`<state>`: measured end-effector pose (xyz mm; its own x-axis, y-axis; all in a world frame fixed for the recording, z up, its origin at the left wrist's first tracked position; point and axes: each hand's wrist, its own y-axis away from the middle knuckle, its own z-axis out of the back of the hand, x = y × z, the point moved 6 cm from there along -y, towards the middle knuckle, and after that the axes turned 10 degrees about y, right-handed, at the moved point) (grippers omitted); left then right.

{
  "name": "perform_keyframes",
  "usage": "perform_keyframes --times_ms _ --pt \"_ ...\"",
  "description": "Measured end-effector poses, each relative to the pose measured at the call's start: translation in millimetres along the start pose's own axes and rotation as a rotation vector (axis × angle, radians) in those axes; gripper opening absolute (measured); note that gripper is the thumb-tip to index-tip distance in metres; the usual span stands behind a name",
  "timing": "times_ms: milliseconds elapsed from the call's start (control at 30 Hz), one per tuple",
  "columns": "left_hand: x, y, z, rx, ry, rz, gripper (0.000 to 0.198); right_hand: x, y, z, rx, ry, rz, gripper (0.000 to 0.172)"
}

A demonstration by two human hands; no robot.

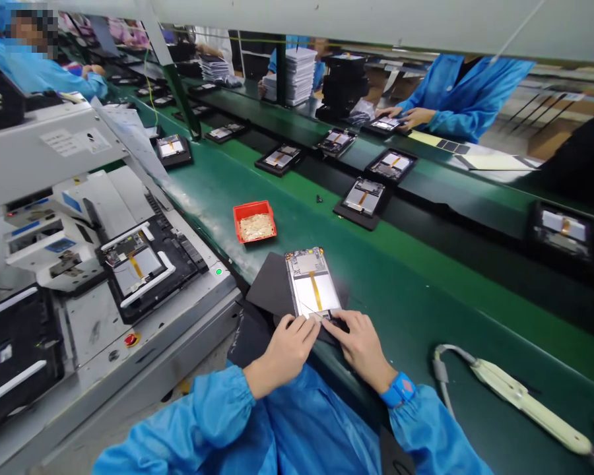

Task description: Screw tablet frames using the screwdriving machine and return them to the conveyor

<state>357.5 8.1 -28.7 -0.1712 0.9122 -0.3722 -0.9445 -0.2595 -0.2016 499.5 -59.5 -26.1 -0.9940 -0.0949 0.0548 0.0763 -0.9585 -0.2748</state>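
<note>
An opened tablet point(313, 282) with a silver inside and an orange ribbon cable lies on a dark mat point(272, 287) at the near edge of the green bench. My left hand point(284, 353) has its fingers curled and pressed on the tablet's near edge. My right hand point(359, 346), with a blue wristband, pinches at that same near edge beside the left. What sits under the fingertips is too small to make out.
A red tray of small parts point(254, 221) stands just beyond the tablet. A grey machine point(143, 267) with another tablet in its fixture is at the left. Several tablets point(363, 198) ride the belt; a cream power tool point(519, 399) lies right. Co-workers in blue point(462, 92) work opposite.
</note>
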Motion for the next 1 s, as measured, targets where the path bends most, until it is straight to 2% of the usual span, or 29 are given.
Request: perform_keyframes --times_ms 67,200,333,400,467,567,633,700,800,867,933,1000 --pt "-1 1 -3.0 -0.002 -0.024 0.0 0.046 -1 6 1 0.02 0.029 -0.023 0.05" --pt "-3 2 -5.5 -0.011 -0.014 -0.01 0.046 -2 6 5 0.067 0.067 -0.061 0.049" --pt "2 4 1.5 -0.083 0.177 0.047 0.045 -13 0 14 0.096 0.157 -0.083 0.047" --pt "19 8 13.3 -0.21 0.441 0.209 0.04 -25 0 20 0.055 0.157 -0.161 0.044" --pt "45 16 20.1 -0.33 0.851 0.482 0.033 -33 -1 22 0.026 0.131 -0.232 0.041" --pt "70 22 14.4 -0.416 1.496 0.876 0.031 -30 -5 16 0.052 0.102 -0.222 0.038" --pt "76 15 10.6 -0.455 1.73 1.006 0.037 -26 -8 12 0.059 0.096 -0.211 0.036" --pt "74 -1 5.6 -0.424 1.781 1.015 0.034 -27 -9 10 0.056 0.083 -0.222 0.035" --pt "63 -28 -0.6 -0.327 1.612 0.883 0.018 -38 -7 11 0.055 0.033 -0.253 0.033" --pt "59 -33 4.3 -0.375 1.481 0.812 0.025 -47 -10 17 0.029 -0.02 -0.258 0.032" --pt "63 -18 18.3 -0.469 1.457 0.796 0.029 -53 -24 29 -0.041 -0.073 -0.268 0.032" --pt "73 16 40.8 -0.526 1.489 0.79 0.029 -54 -54 37 -0.126 -0.13 -0.29 0.031"
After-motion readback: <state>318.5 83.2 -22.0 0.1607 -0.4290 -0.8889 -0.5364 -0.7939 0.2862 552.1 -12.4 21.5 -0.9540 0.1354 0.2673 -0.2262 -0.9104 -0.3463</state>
